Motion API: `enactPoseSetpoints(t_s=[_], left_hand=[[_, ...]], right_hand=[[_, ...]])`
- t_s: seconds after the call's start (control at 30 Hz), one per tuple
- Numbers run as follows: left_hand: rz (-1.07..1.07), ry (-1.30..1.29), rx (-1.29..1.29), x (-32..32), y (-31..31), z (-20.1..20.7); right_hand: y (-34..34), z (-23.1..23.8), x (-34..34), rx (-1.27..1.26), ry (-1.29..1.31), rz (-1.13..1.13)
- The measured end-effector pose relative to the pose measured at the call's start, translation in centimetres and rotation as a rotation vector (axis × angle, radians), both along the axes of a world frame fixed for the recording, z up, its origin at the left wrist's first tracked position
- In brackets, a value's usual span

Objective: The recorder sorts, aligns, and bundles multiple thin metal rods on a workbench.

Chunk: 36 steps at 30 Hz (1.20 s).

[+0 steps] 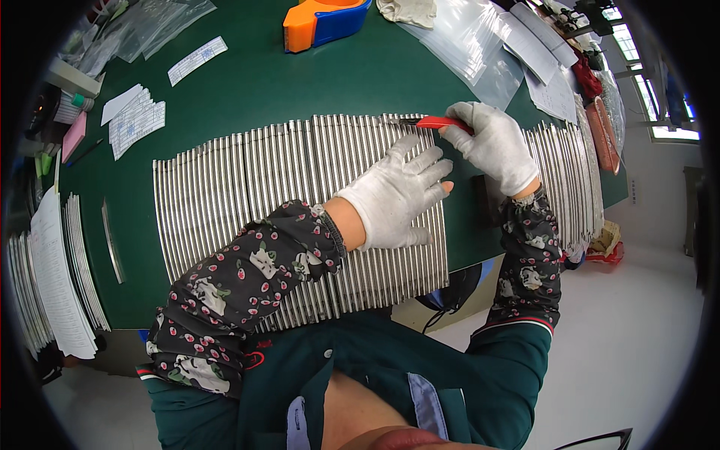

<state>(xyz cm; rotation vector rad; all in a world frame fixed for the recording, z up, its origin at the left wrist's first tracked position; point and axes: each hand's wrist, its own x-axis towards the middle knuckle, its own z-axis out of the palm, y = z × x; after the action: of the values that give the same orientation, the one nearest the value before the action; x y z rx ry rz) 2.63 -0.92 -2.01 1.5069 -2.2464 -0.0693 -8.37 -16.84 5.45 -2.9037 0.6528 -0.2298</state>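
Note:
A wide row of slim silver metal rods (202, 199) lies side by side on the green table. My left hand (397, 193), in a white glove with a bare fingertip showing, rests flat across the rods on the right part of the row, fingers spread. At the far right end of the row, my right hand (496, 142), also gloved in white, grips a red-handled tool (442, 122). Its thin dark metal end points left over the rods' far ends; whether it touches them, and its exact kind, I cannot make out.
More rods (564, 180) lie at the right edge of the green table (247, 82). An orange and blue tape dispenser (324, 27) stands at the back. Clear plastic bags (469, 41) lie back right. Printed slips (137, 120) and a single rod (112, 240) are at left.

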Motion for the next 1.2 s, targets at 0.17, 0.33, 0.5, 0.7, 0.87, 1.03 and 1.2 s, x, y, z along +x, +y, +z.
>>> enactPoseSetpoints(t_s=[0.17, 0.33, 0.5, 0.7, 0.87, 1.03, 1.2], left_hand=[[0.005, -0.011, -0.008, 0.9, 0.7, -0.4], [0.002, -0.022, -0.011, 1.4, 1.4, -0.6], [0.001, 0.001, -0.018, 1.8, 1.8, -0.9], [0.002, -0.002, 0.006, 2.2, 2.3, -0.8], [-0.003, -0.041, -0.008, 2.7, 3.6, -0.5], [0.019, -0.030, -0.033, 4.3, 5.2, -0.2], [-0.062, 0.068, -0.051, 5.8, 8.7, 2.7]], right_hand=[[1.5, 0.0, 2.0, -0.003, 0.016, -0.004], [1.9, 0.3, 3.1, -0.062, 0.121, 0.006], [2.2, 0.0, 3.9, -0.071, 0.109, -0.002], [3.5, -0.6, 3.9, -0.245, 0.028, 0.048], [3.3, -3.9, 3.1, 0.298, -0.503, -0.190], [4.9, -0.5, 4.7, 0.318, -0.357, -0.256], [5.6, 0.5, 3.7, 0.306, -0.333, -0.235]])
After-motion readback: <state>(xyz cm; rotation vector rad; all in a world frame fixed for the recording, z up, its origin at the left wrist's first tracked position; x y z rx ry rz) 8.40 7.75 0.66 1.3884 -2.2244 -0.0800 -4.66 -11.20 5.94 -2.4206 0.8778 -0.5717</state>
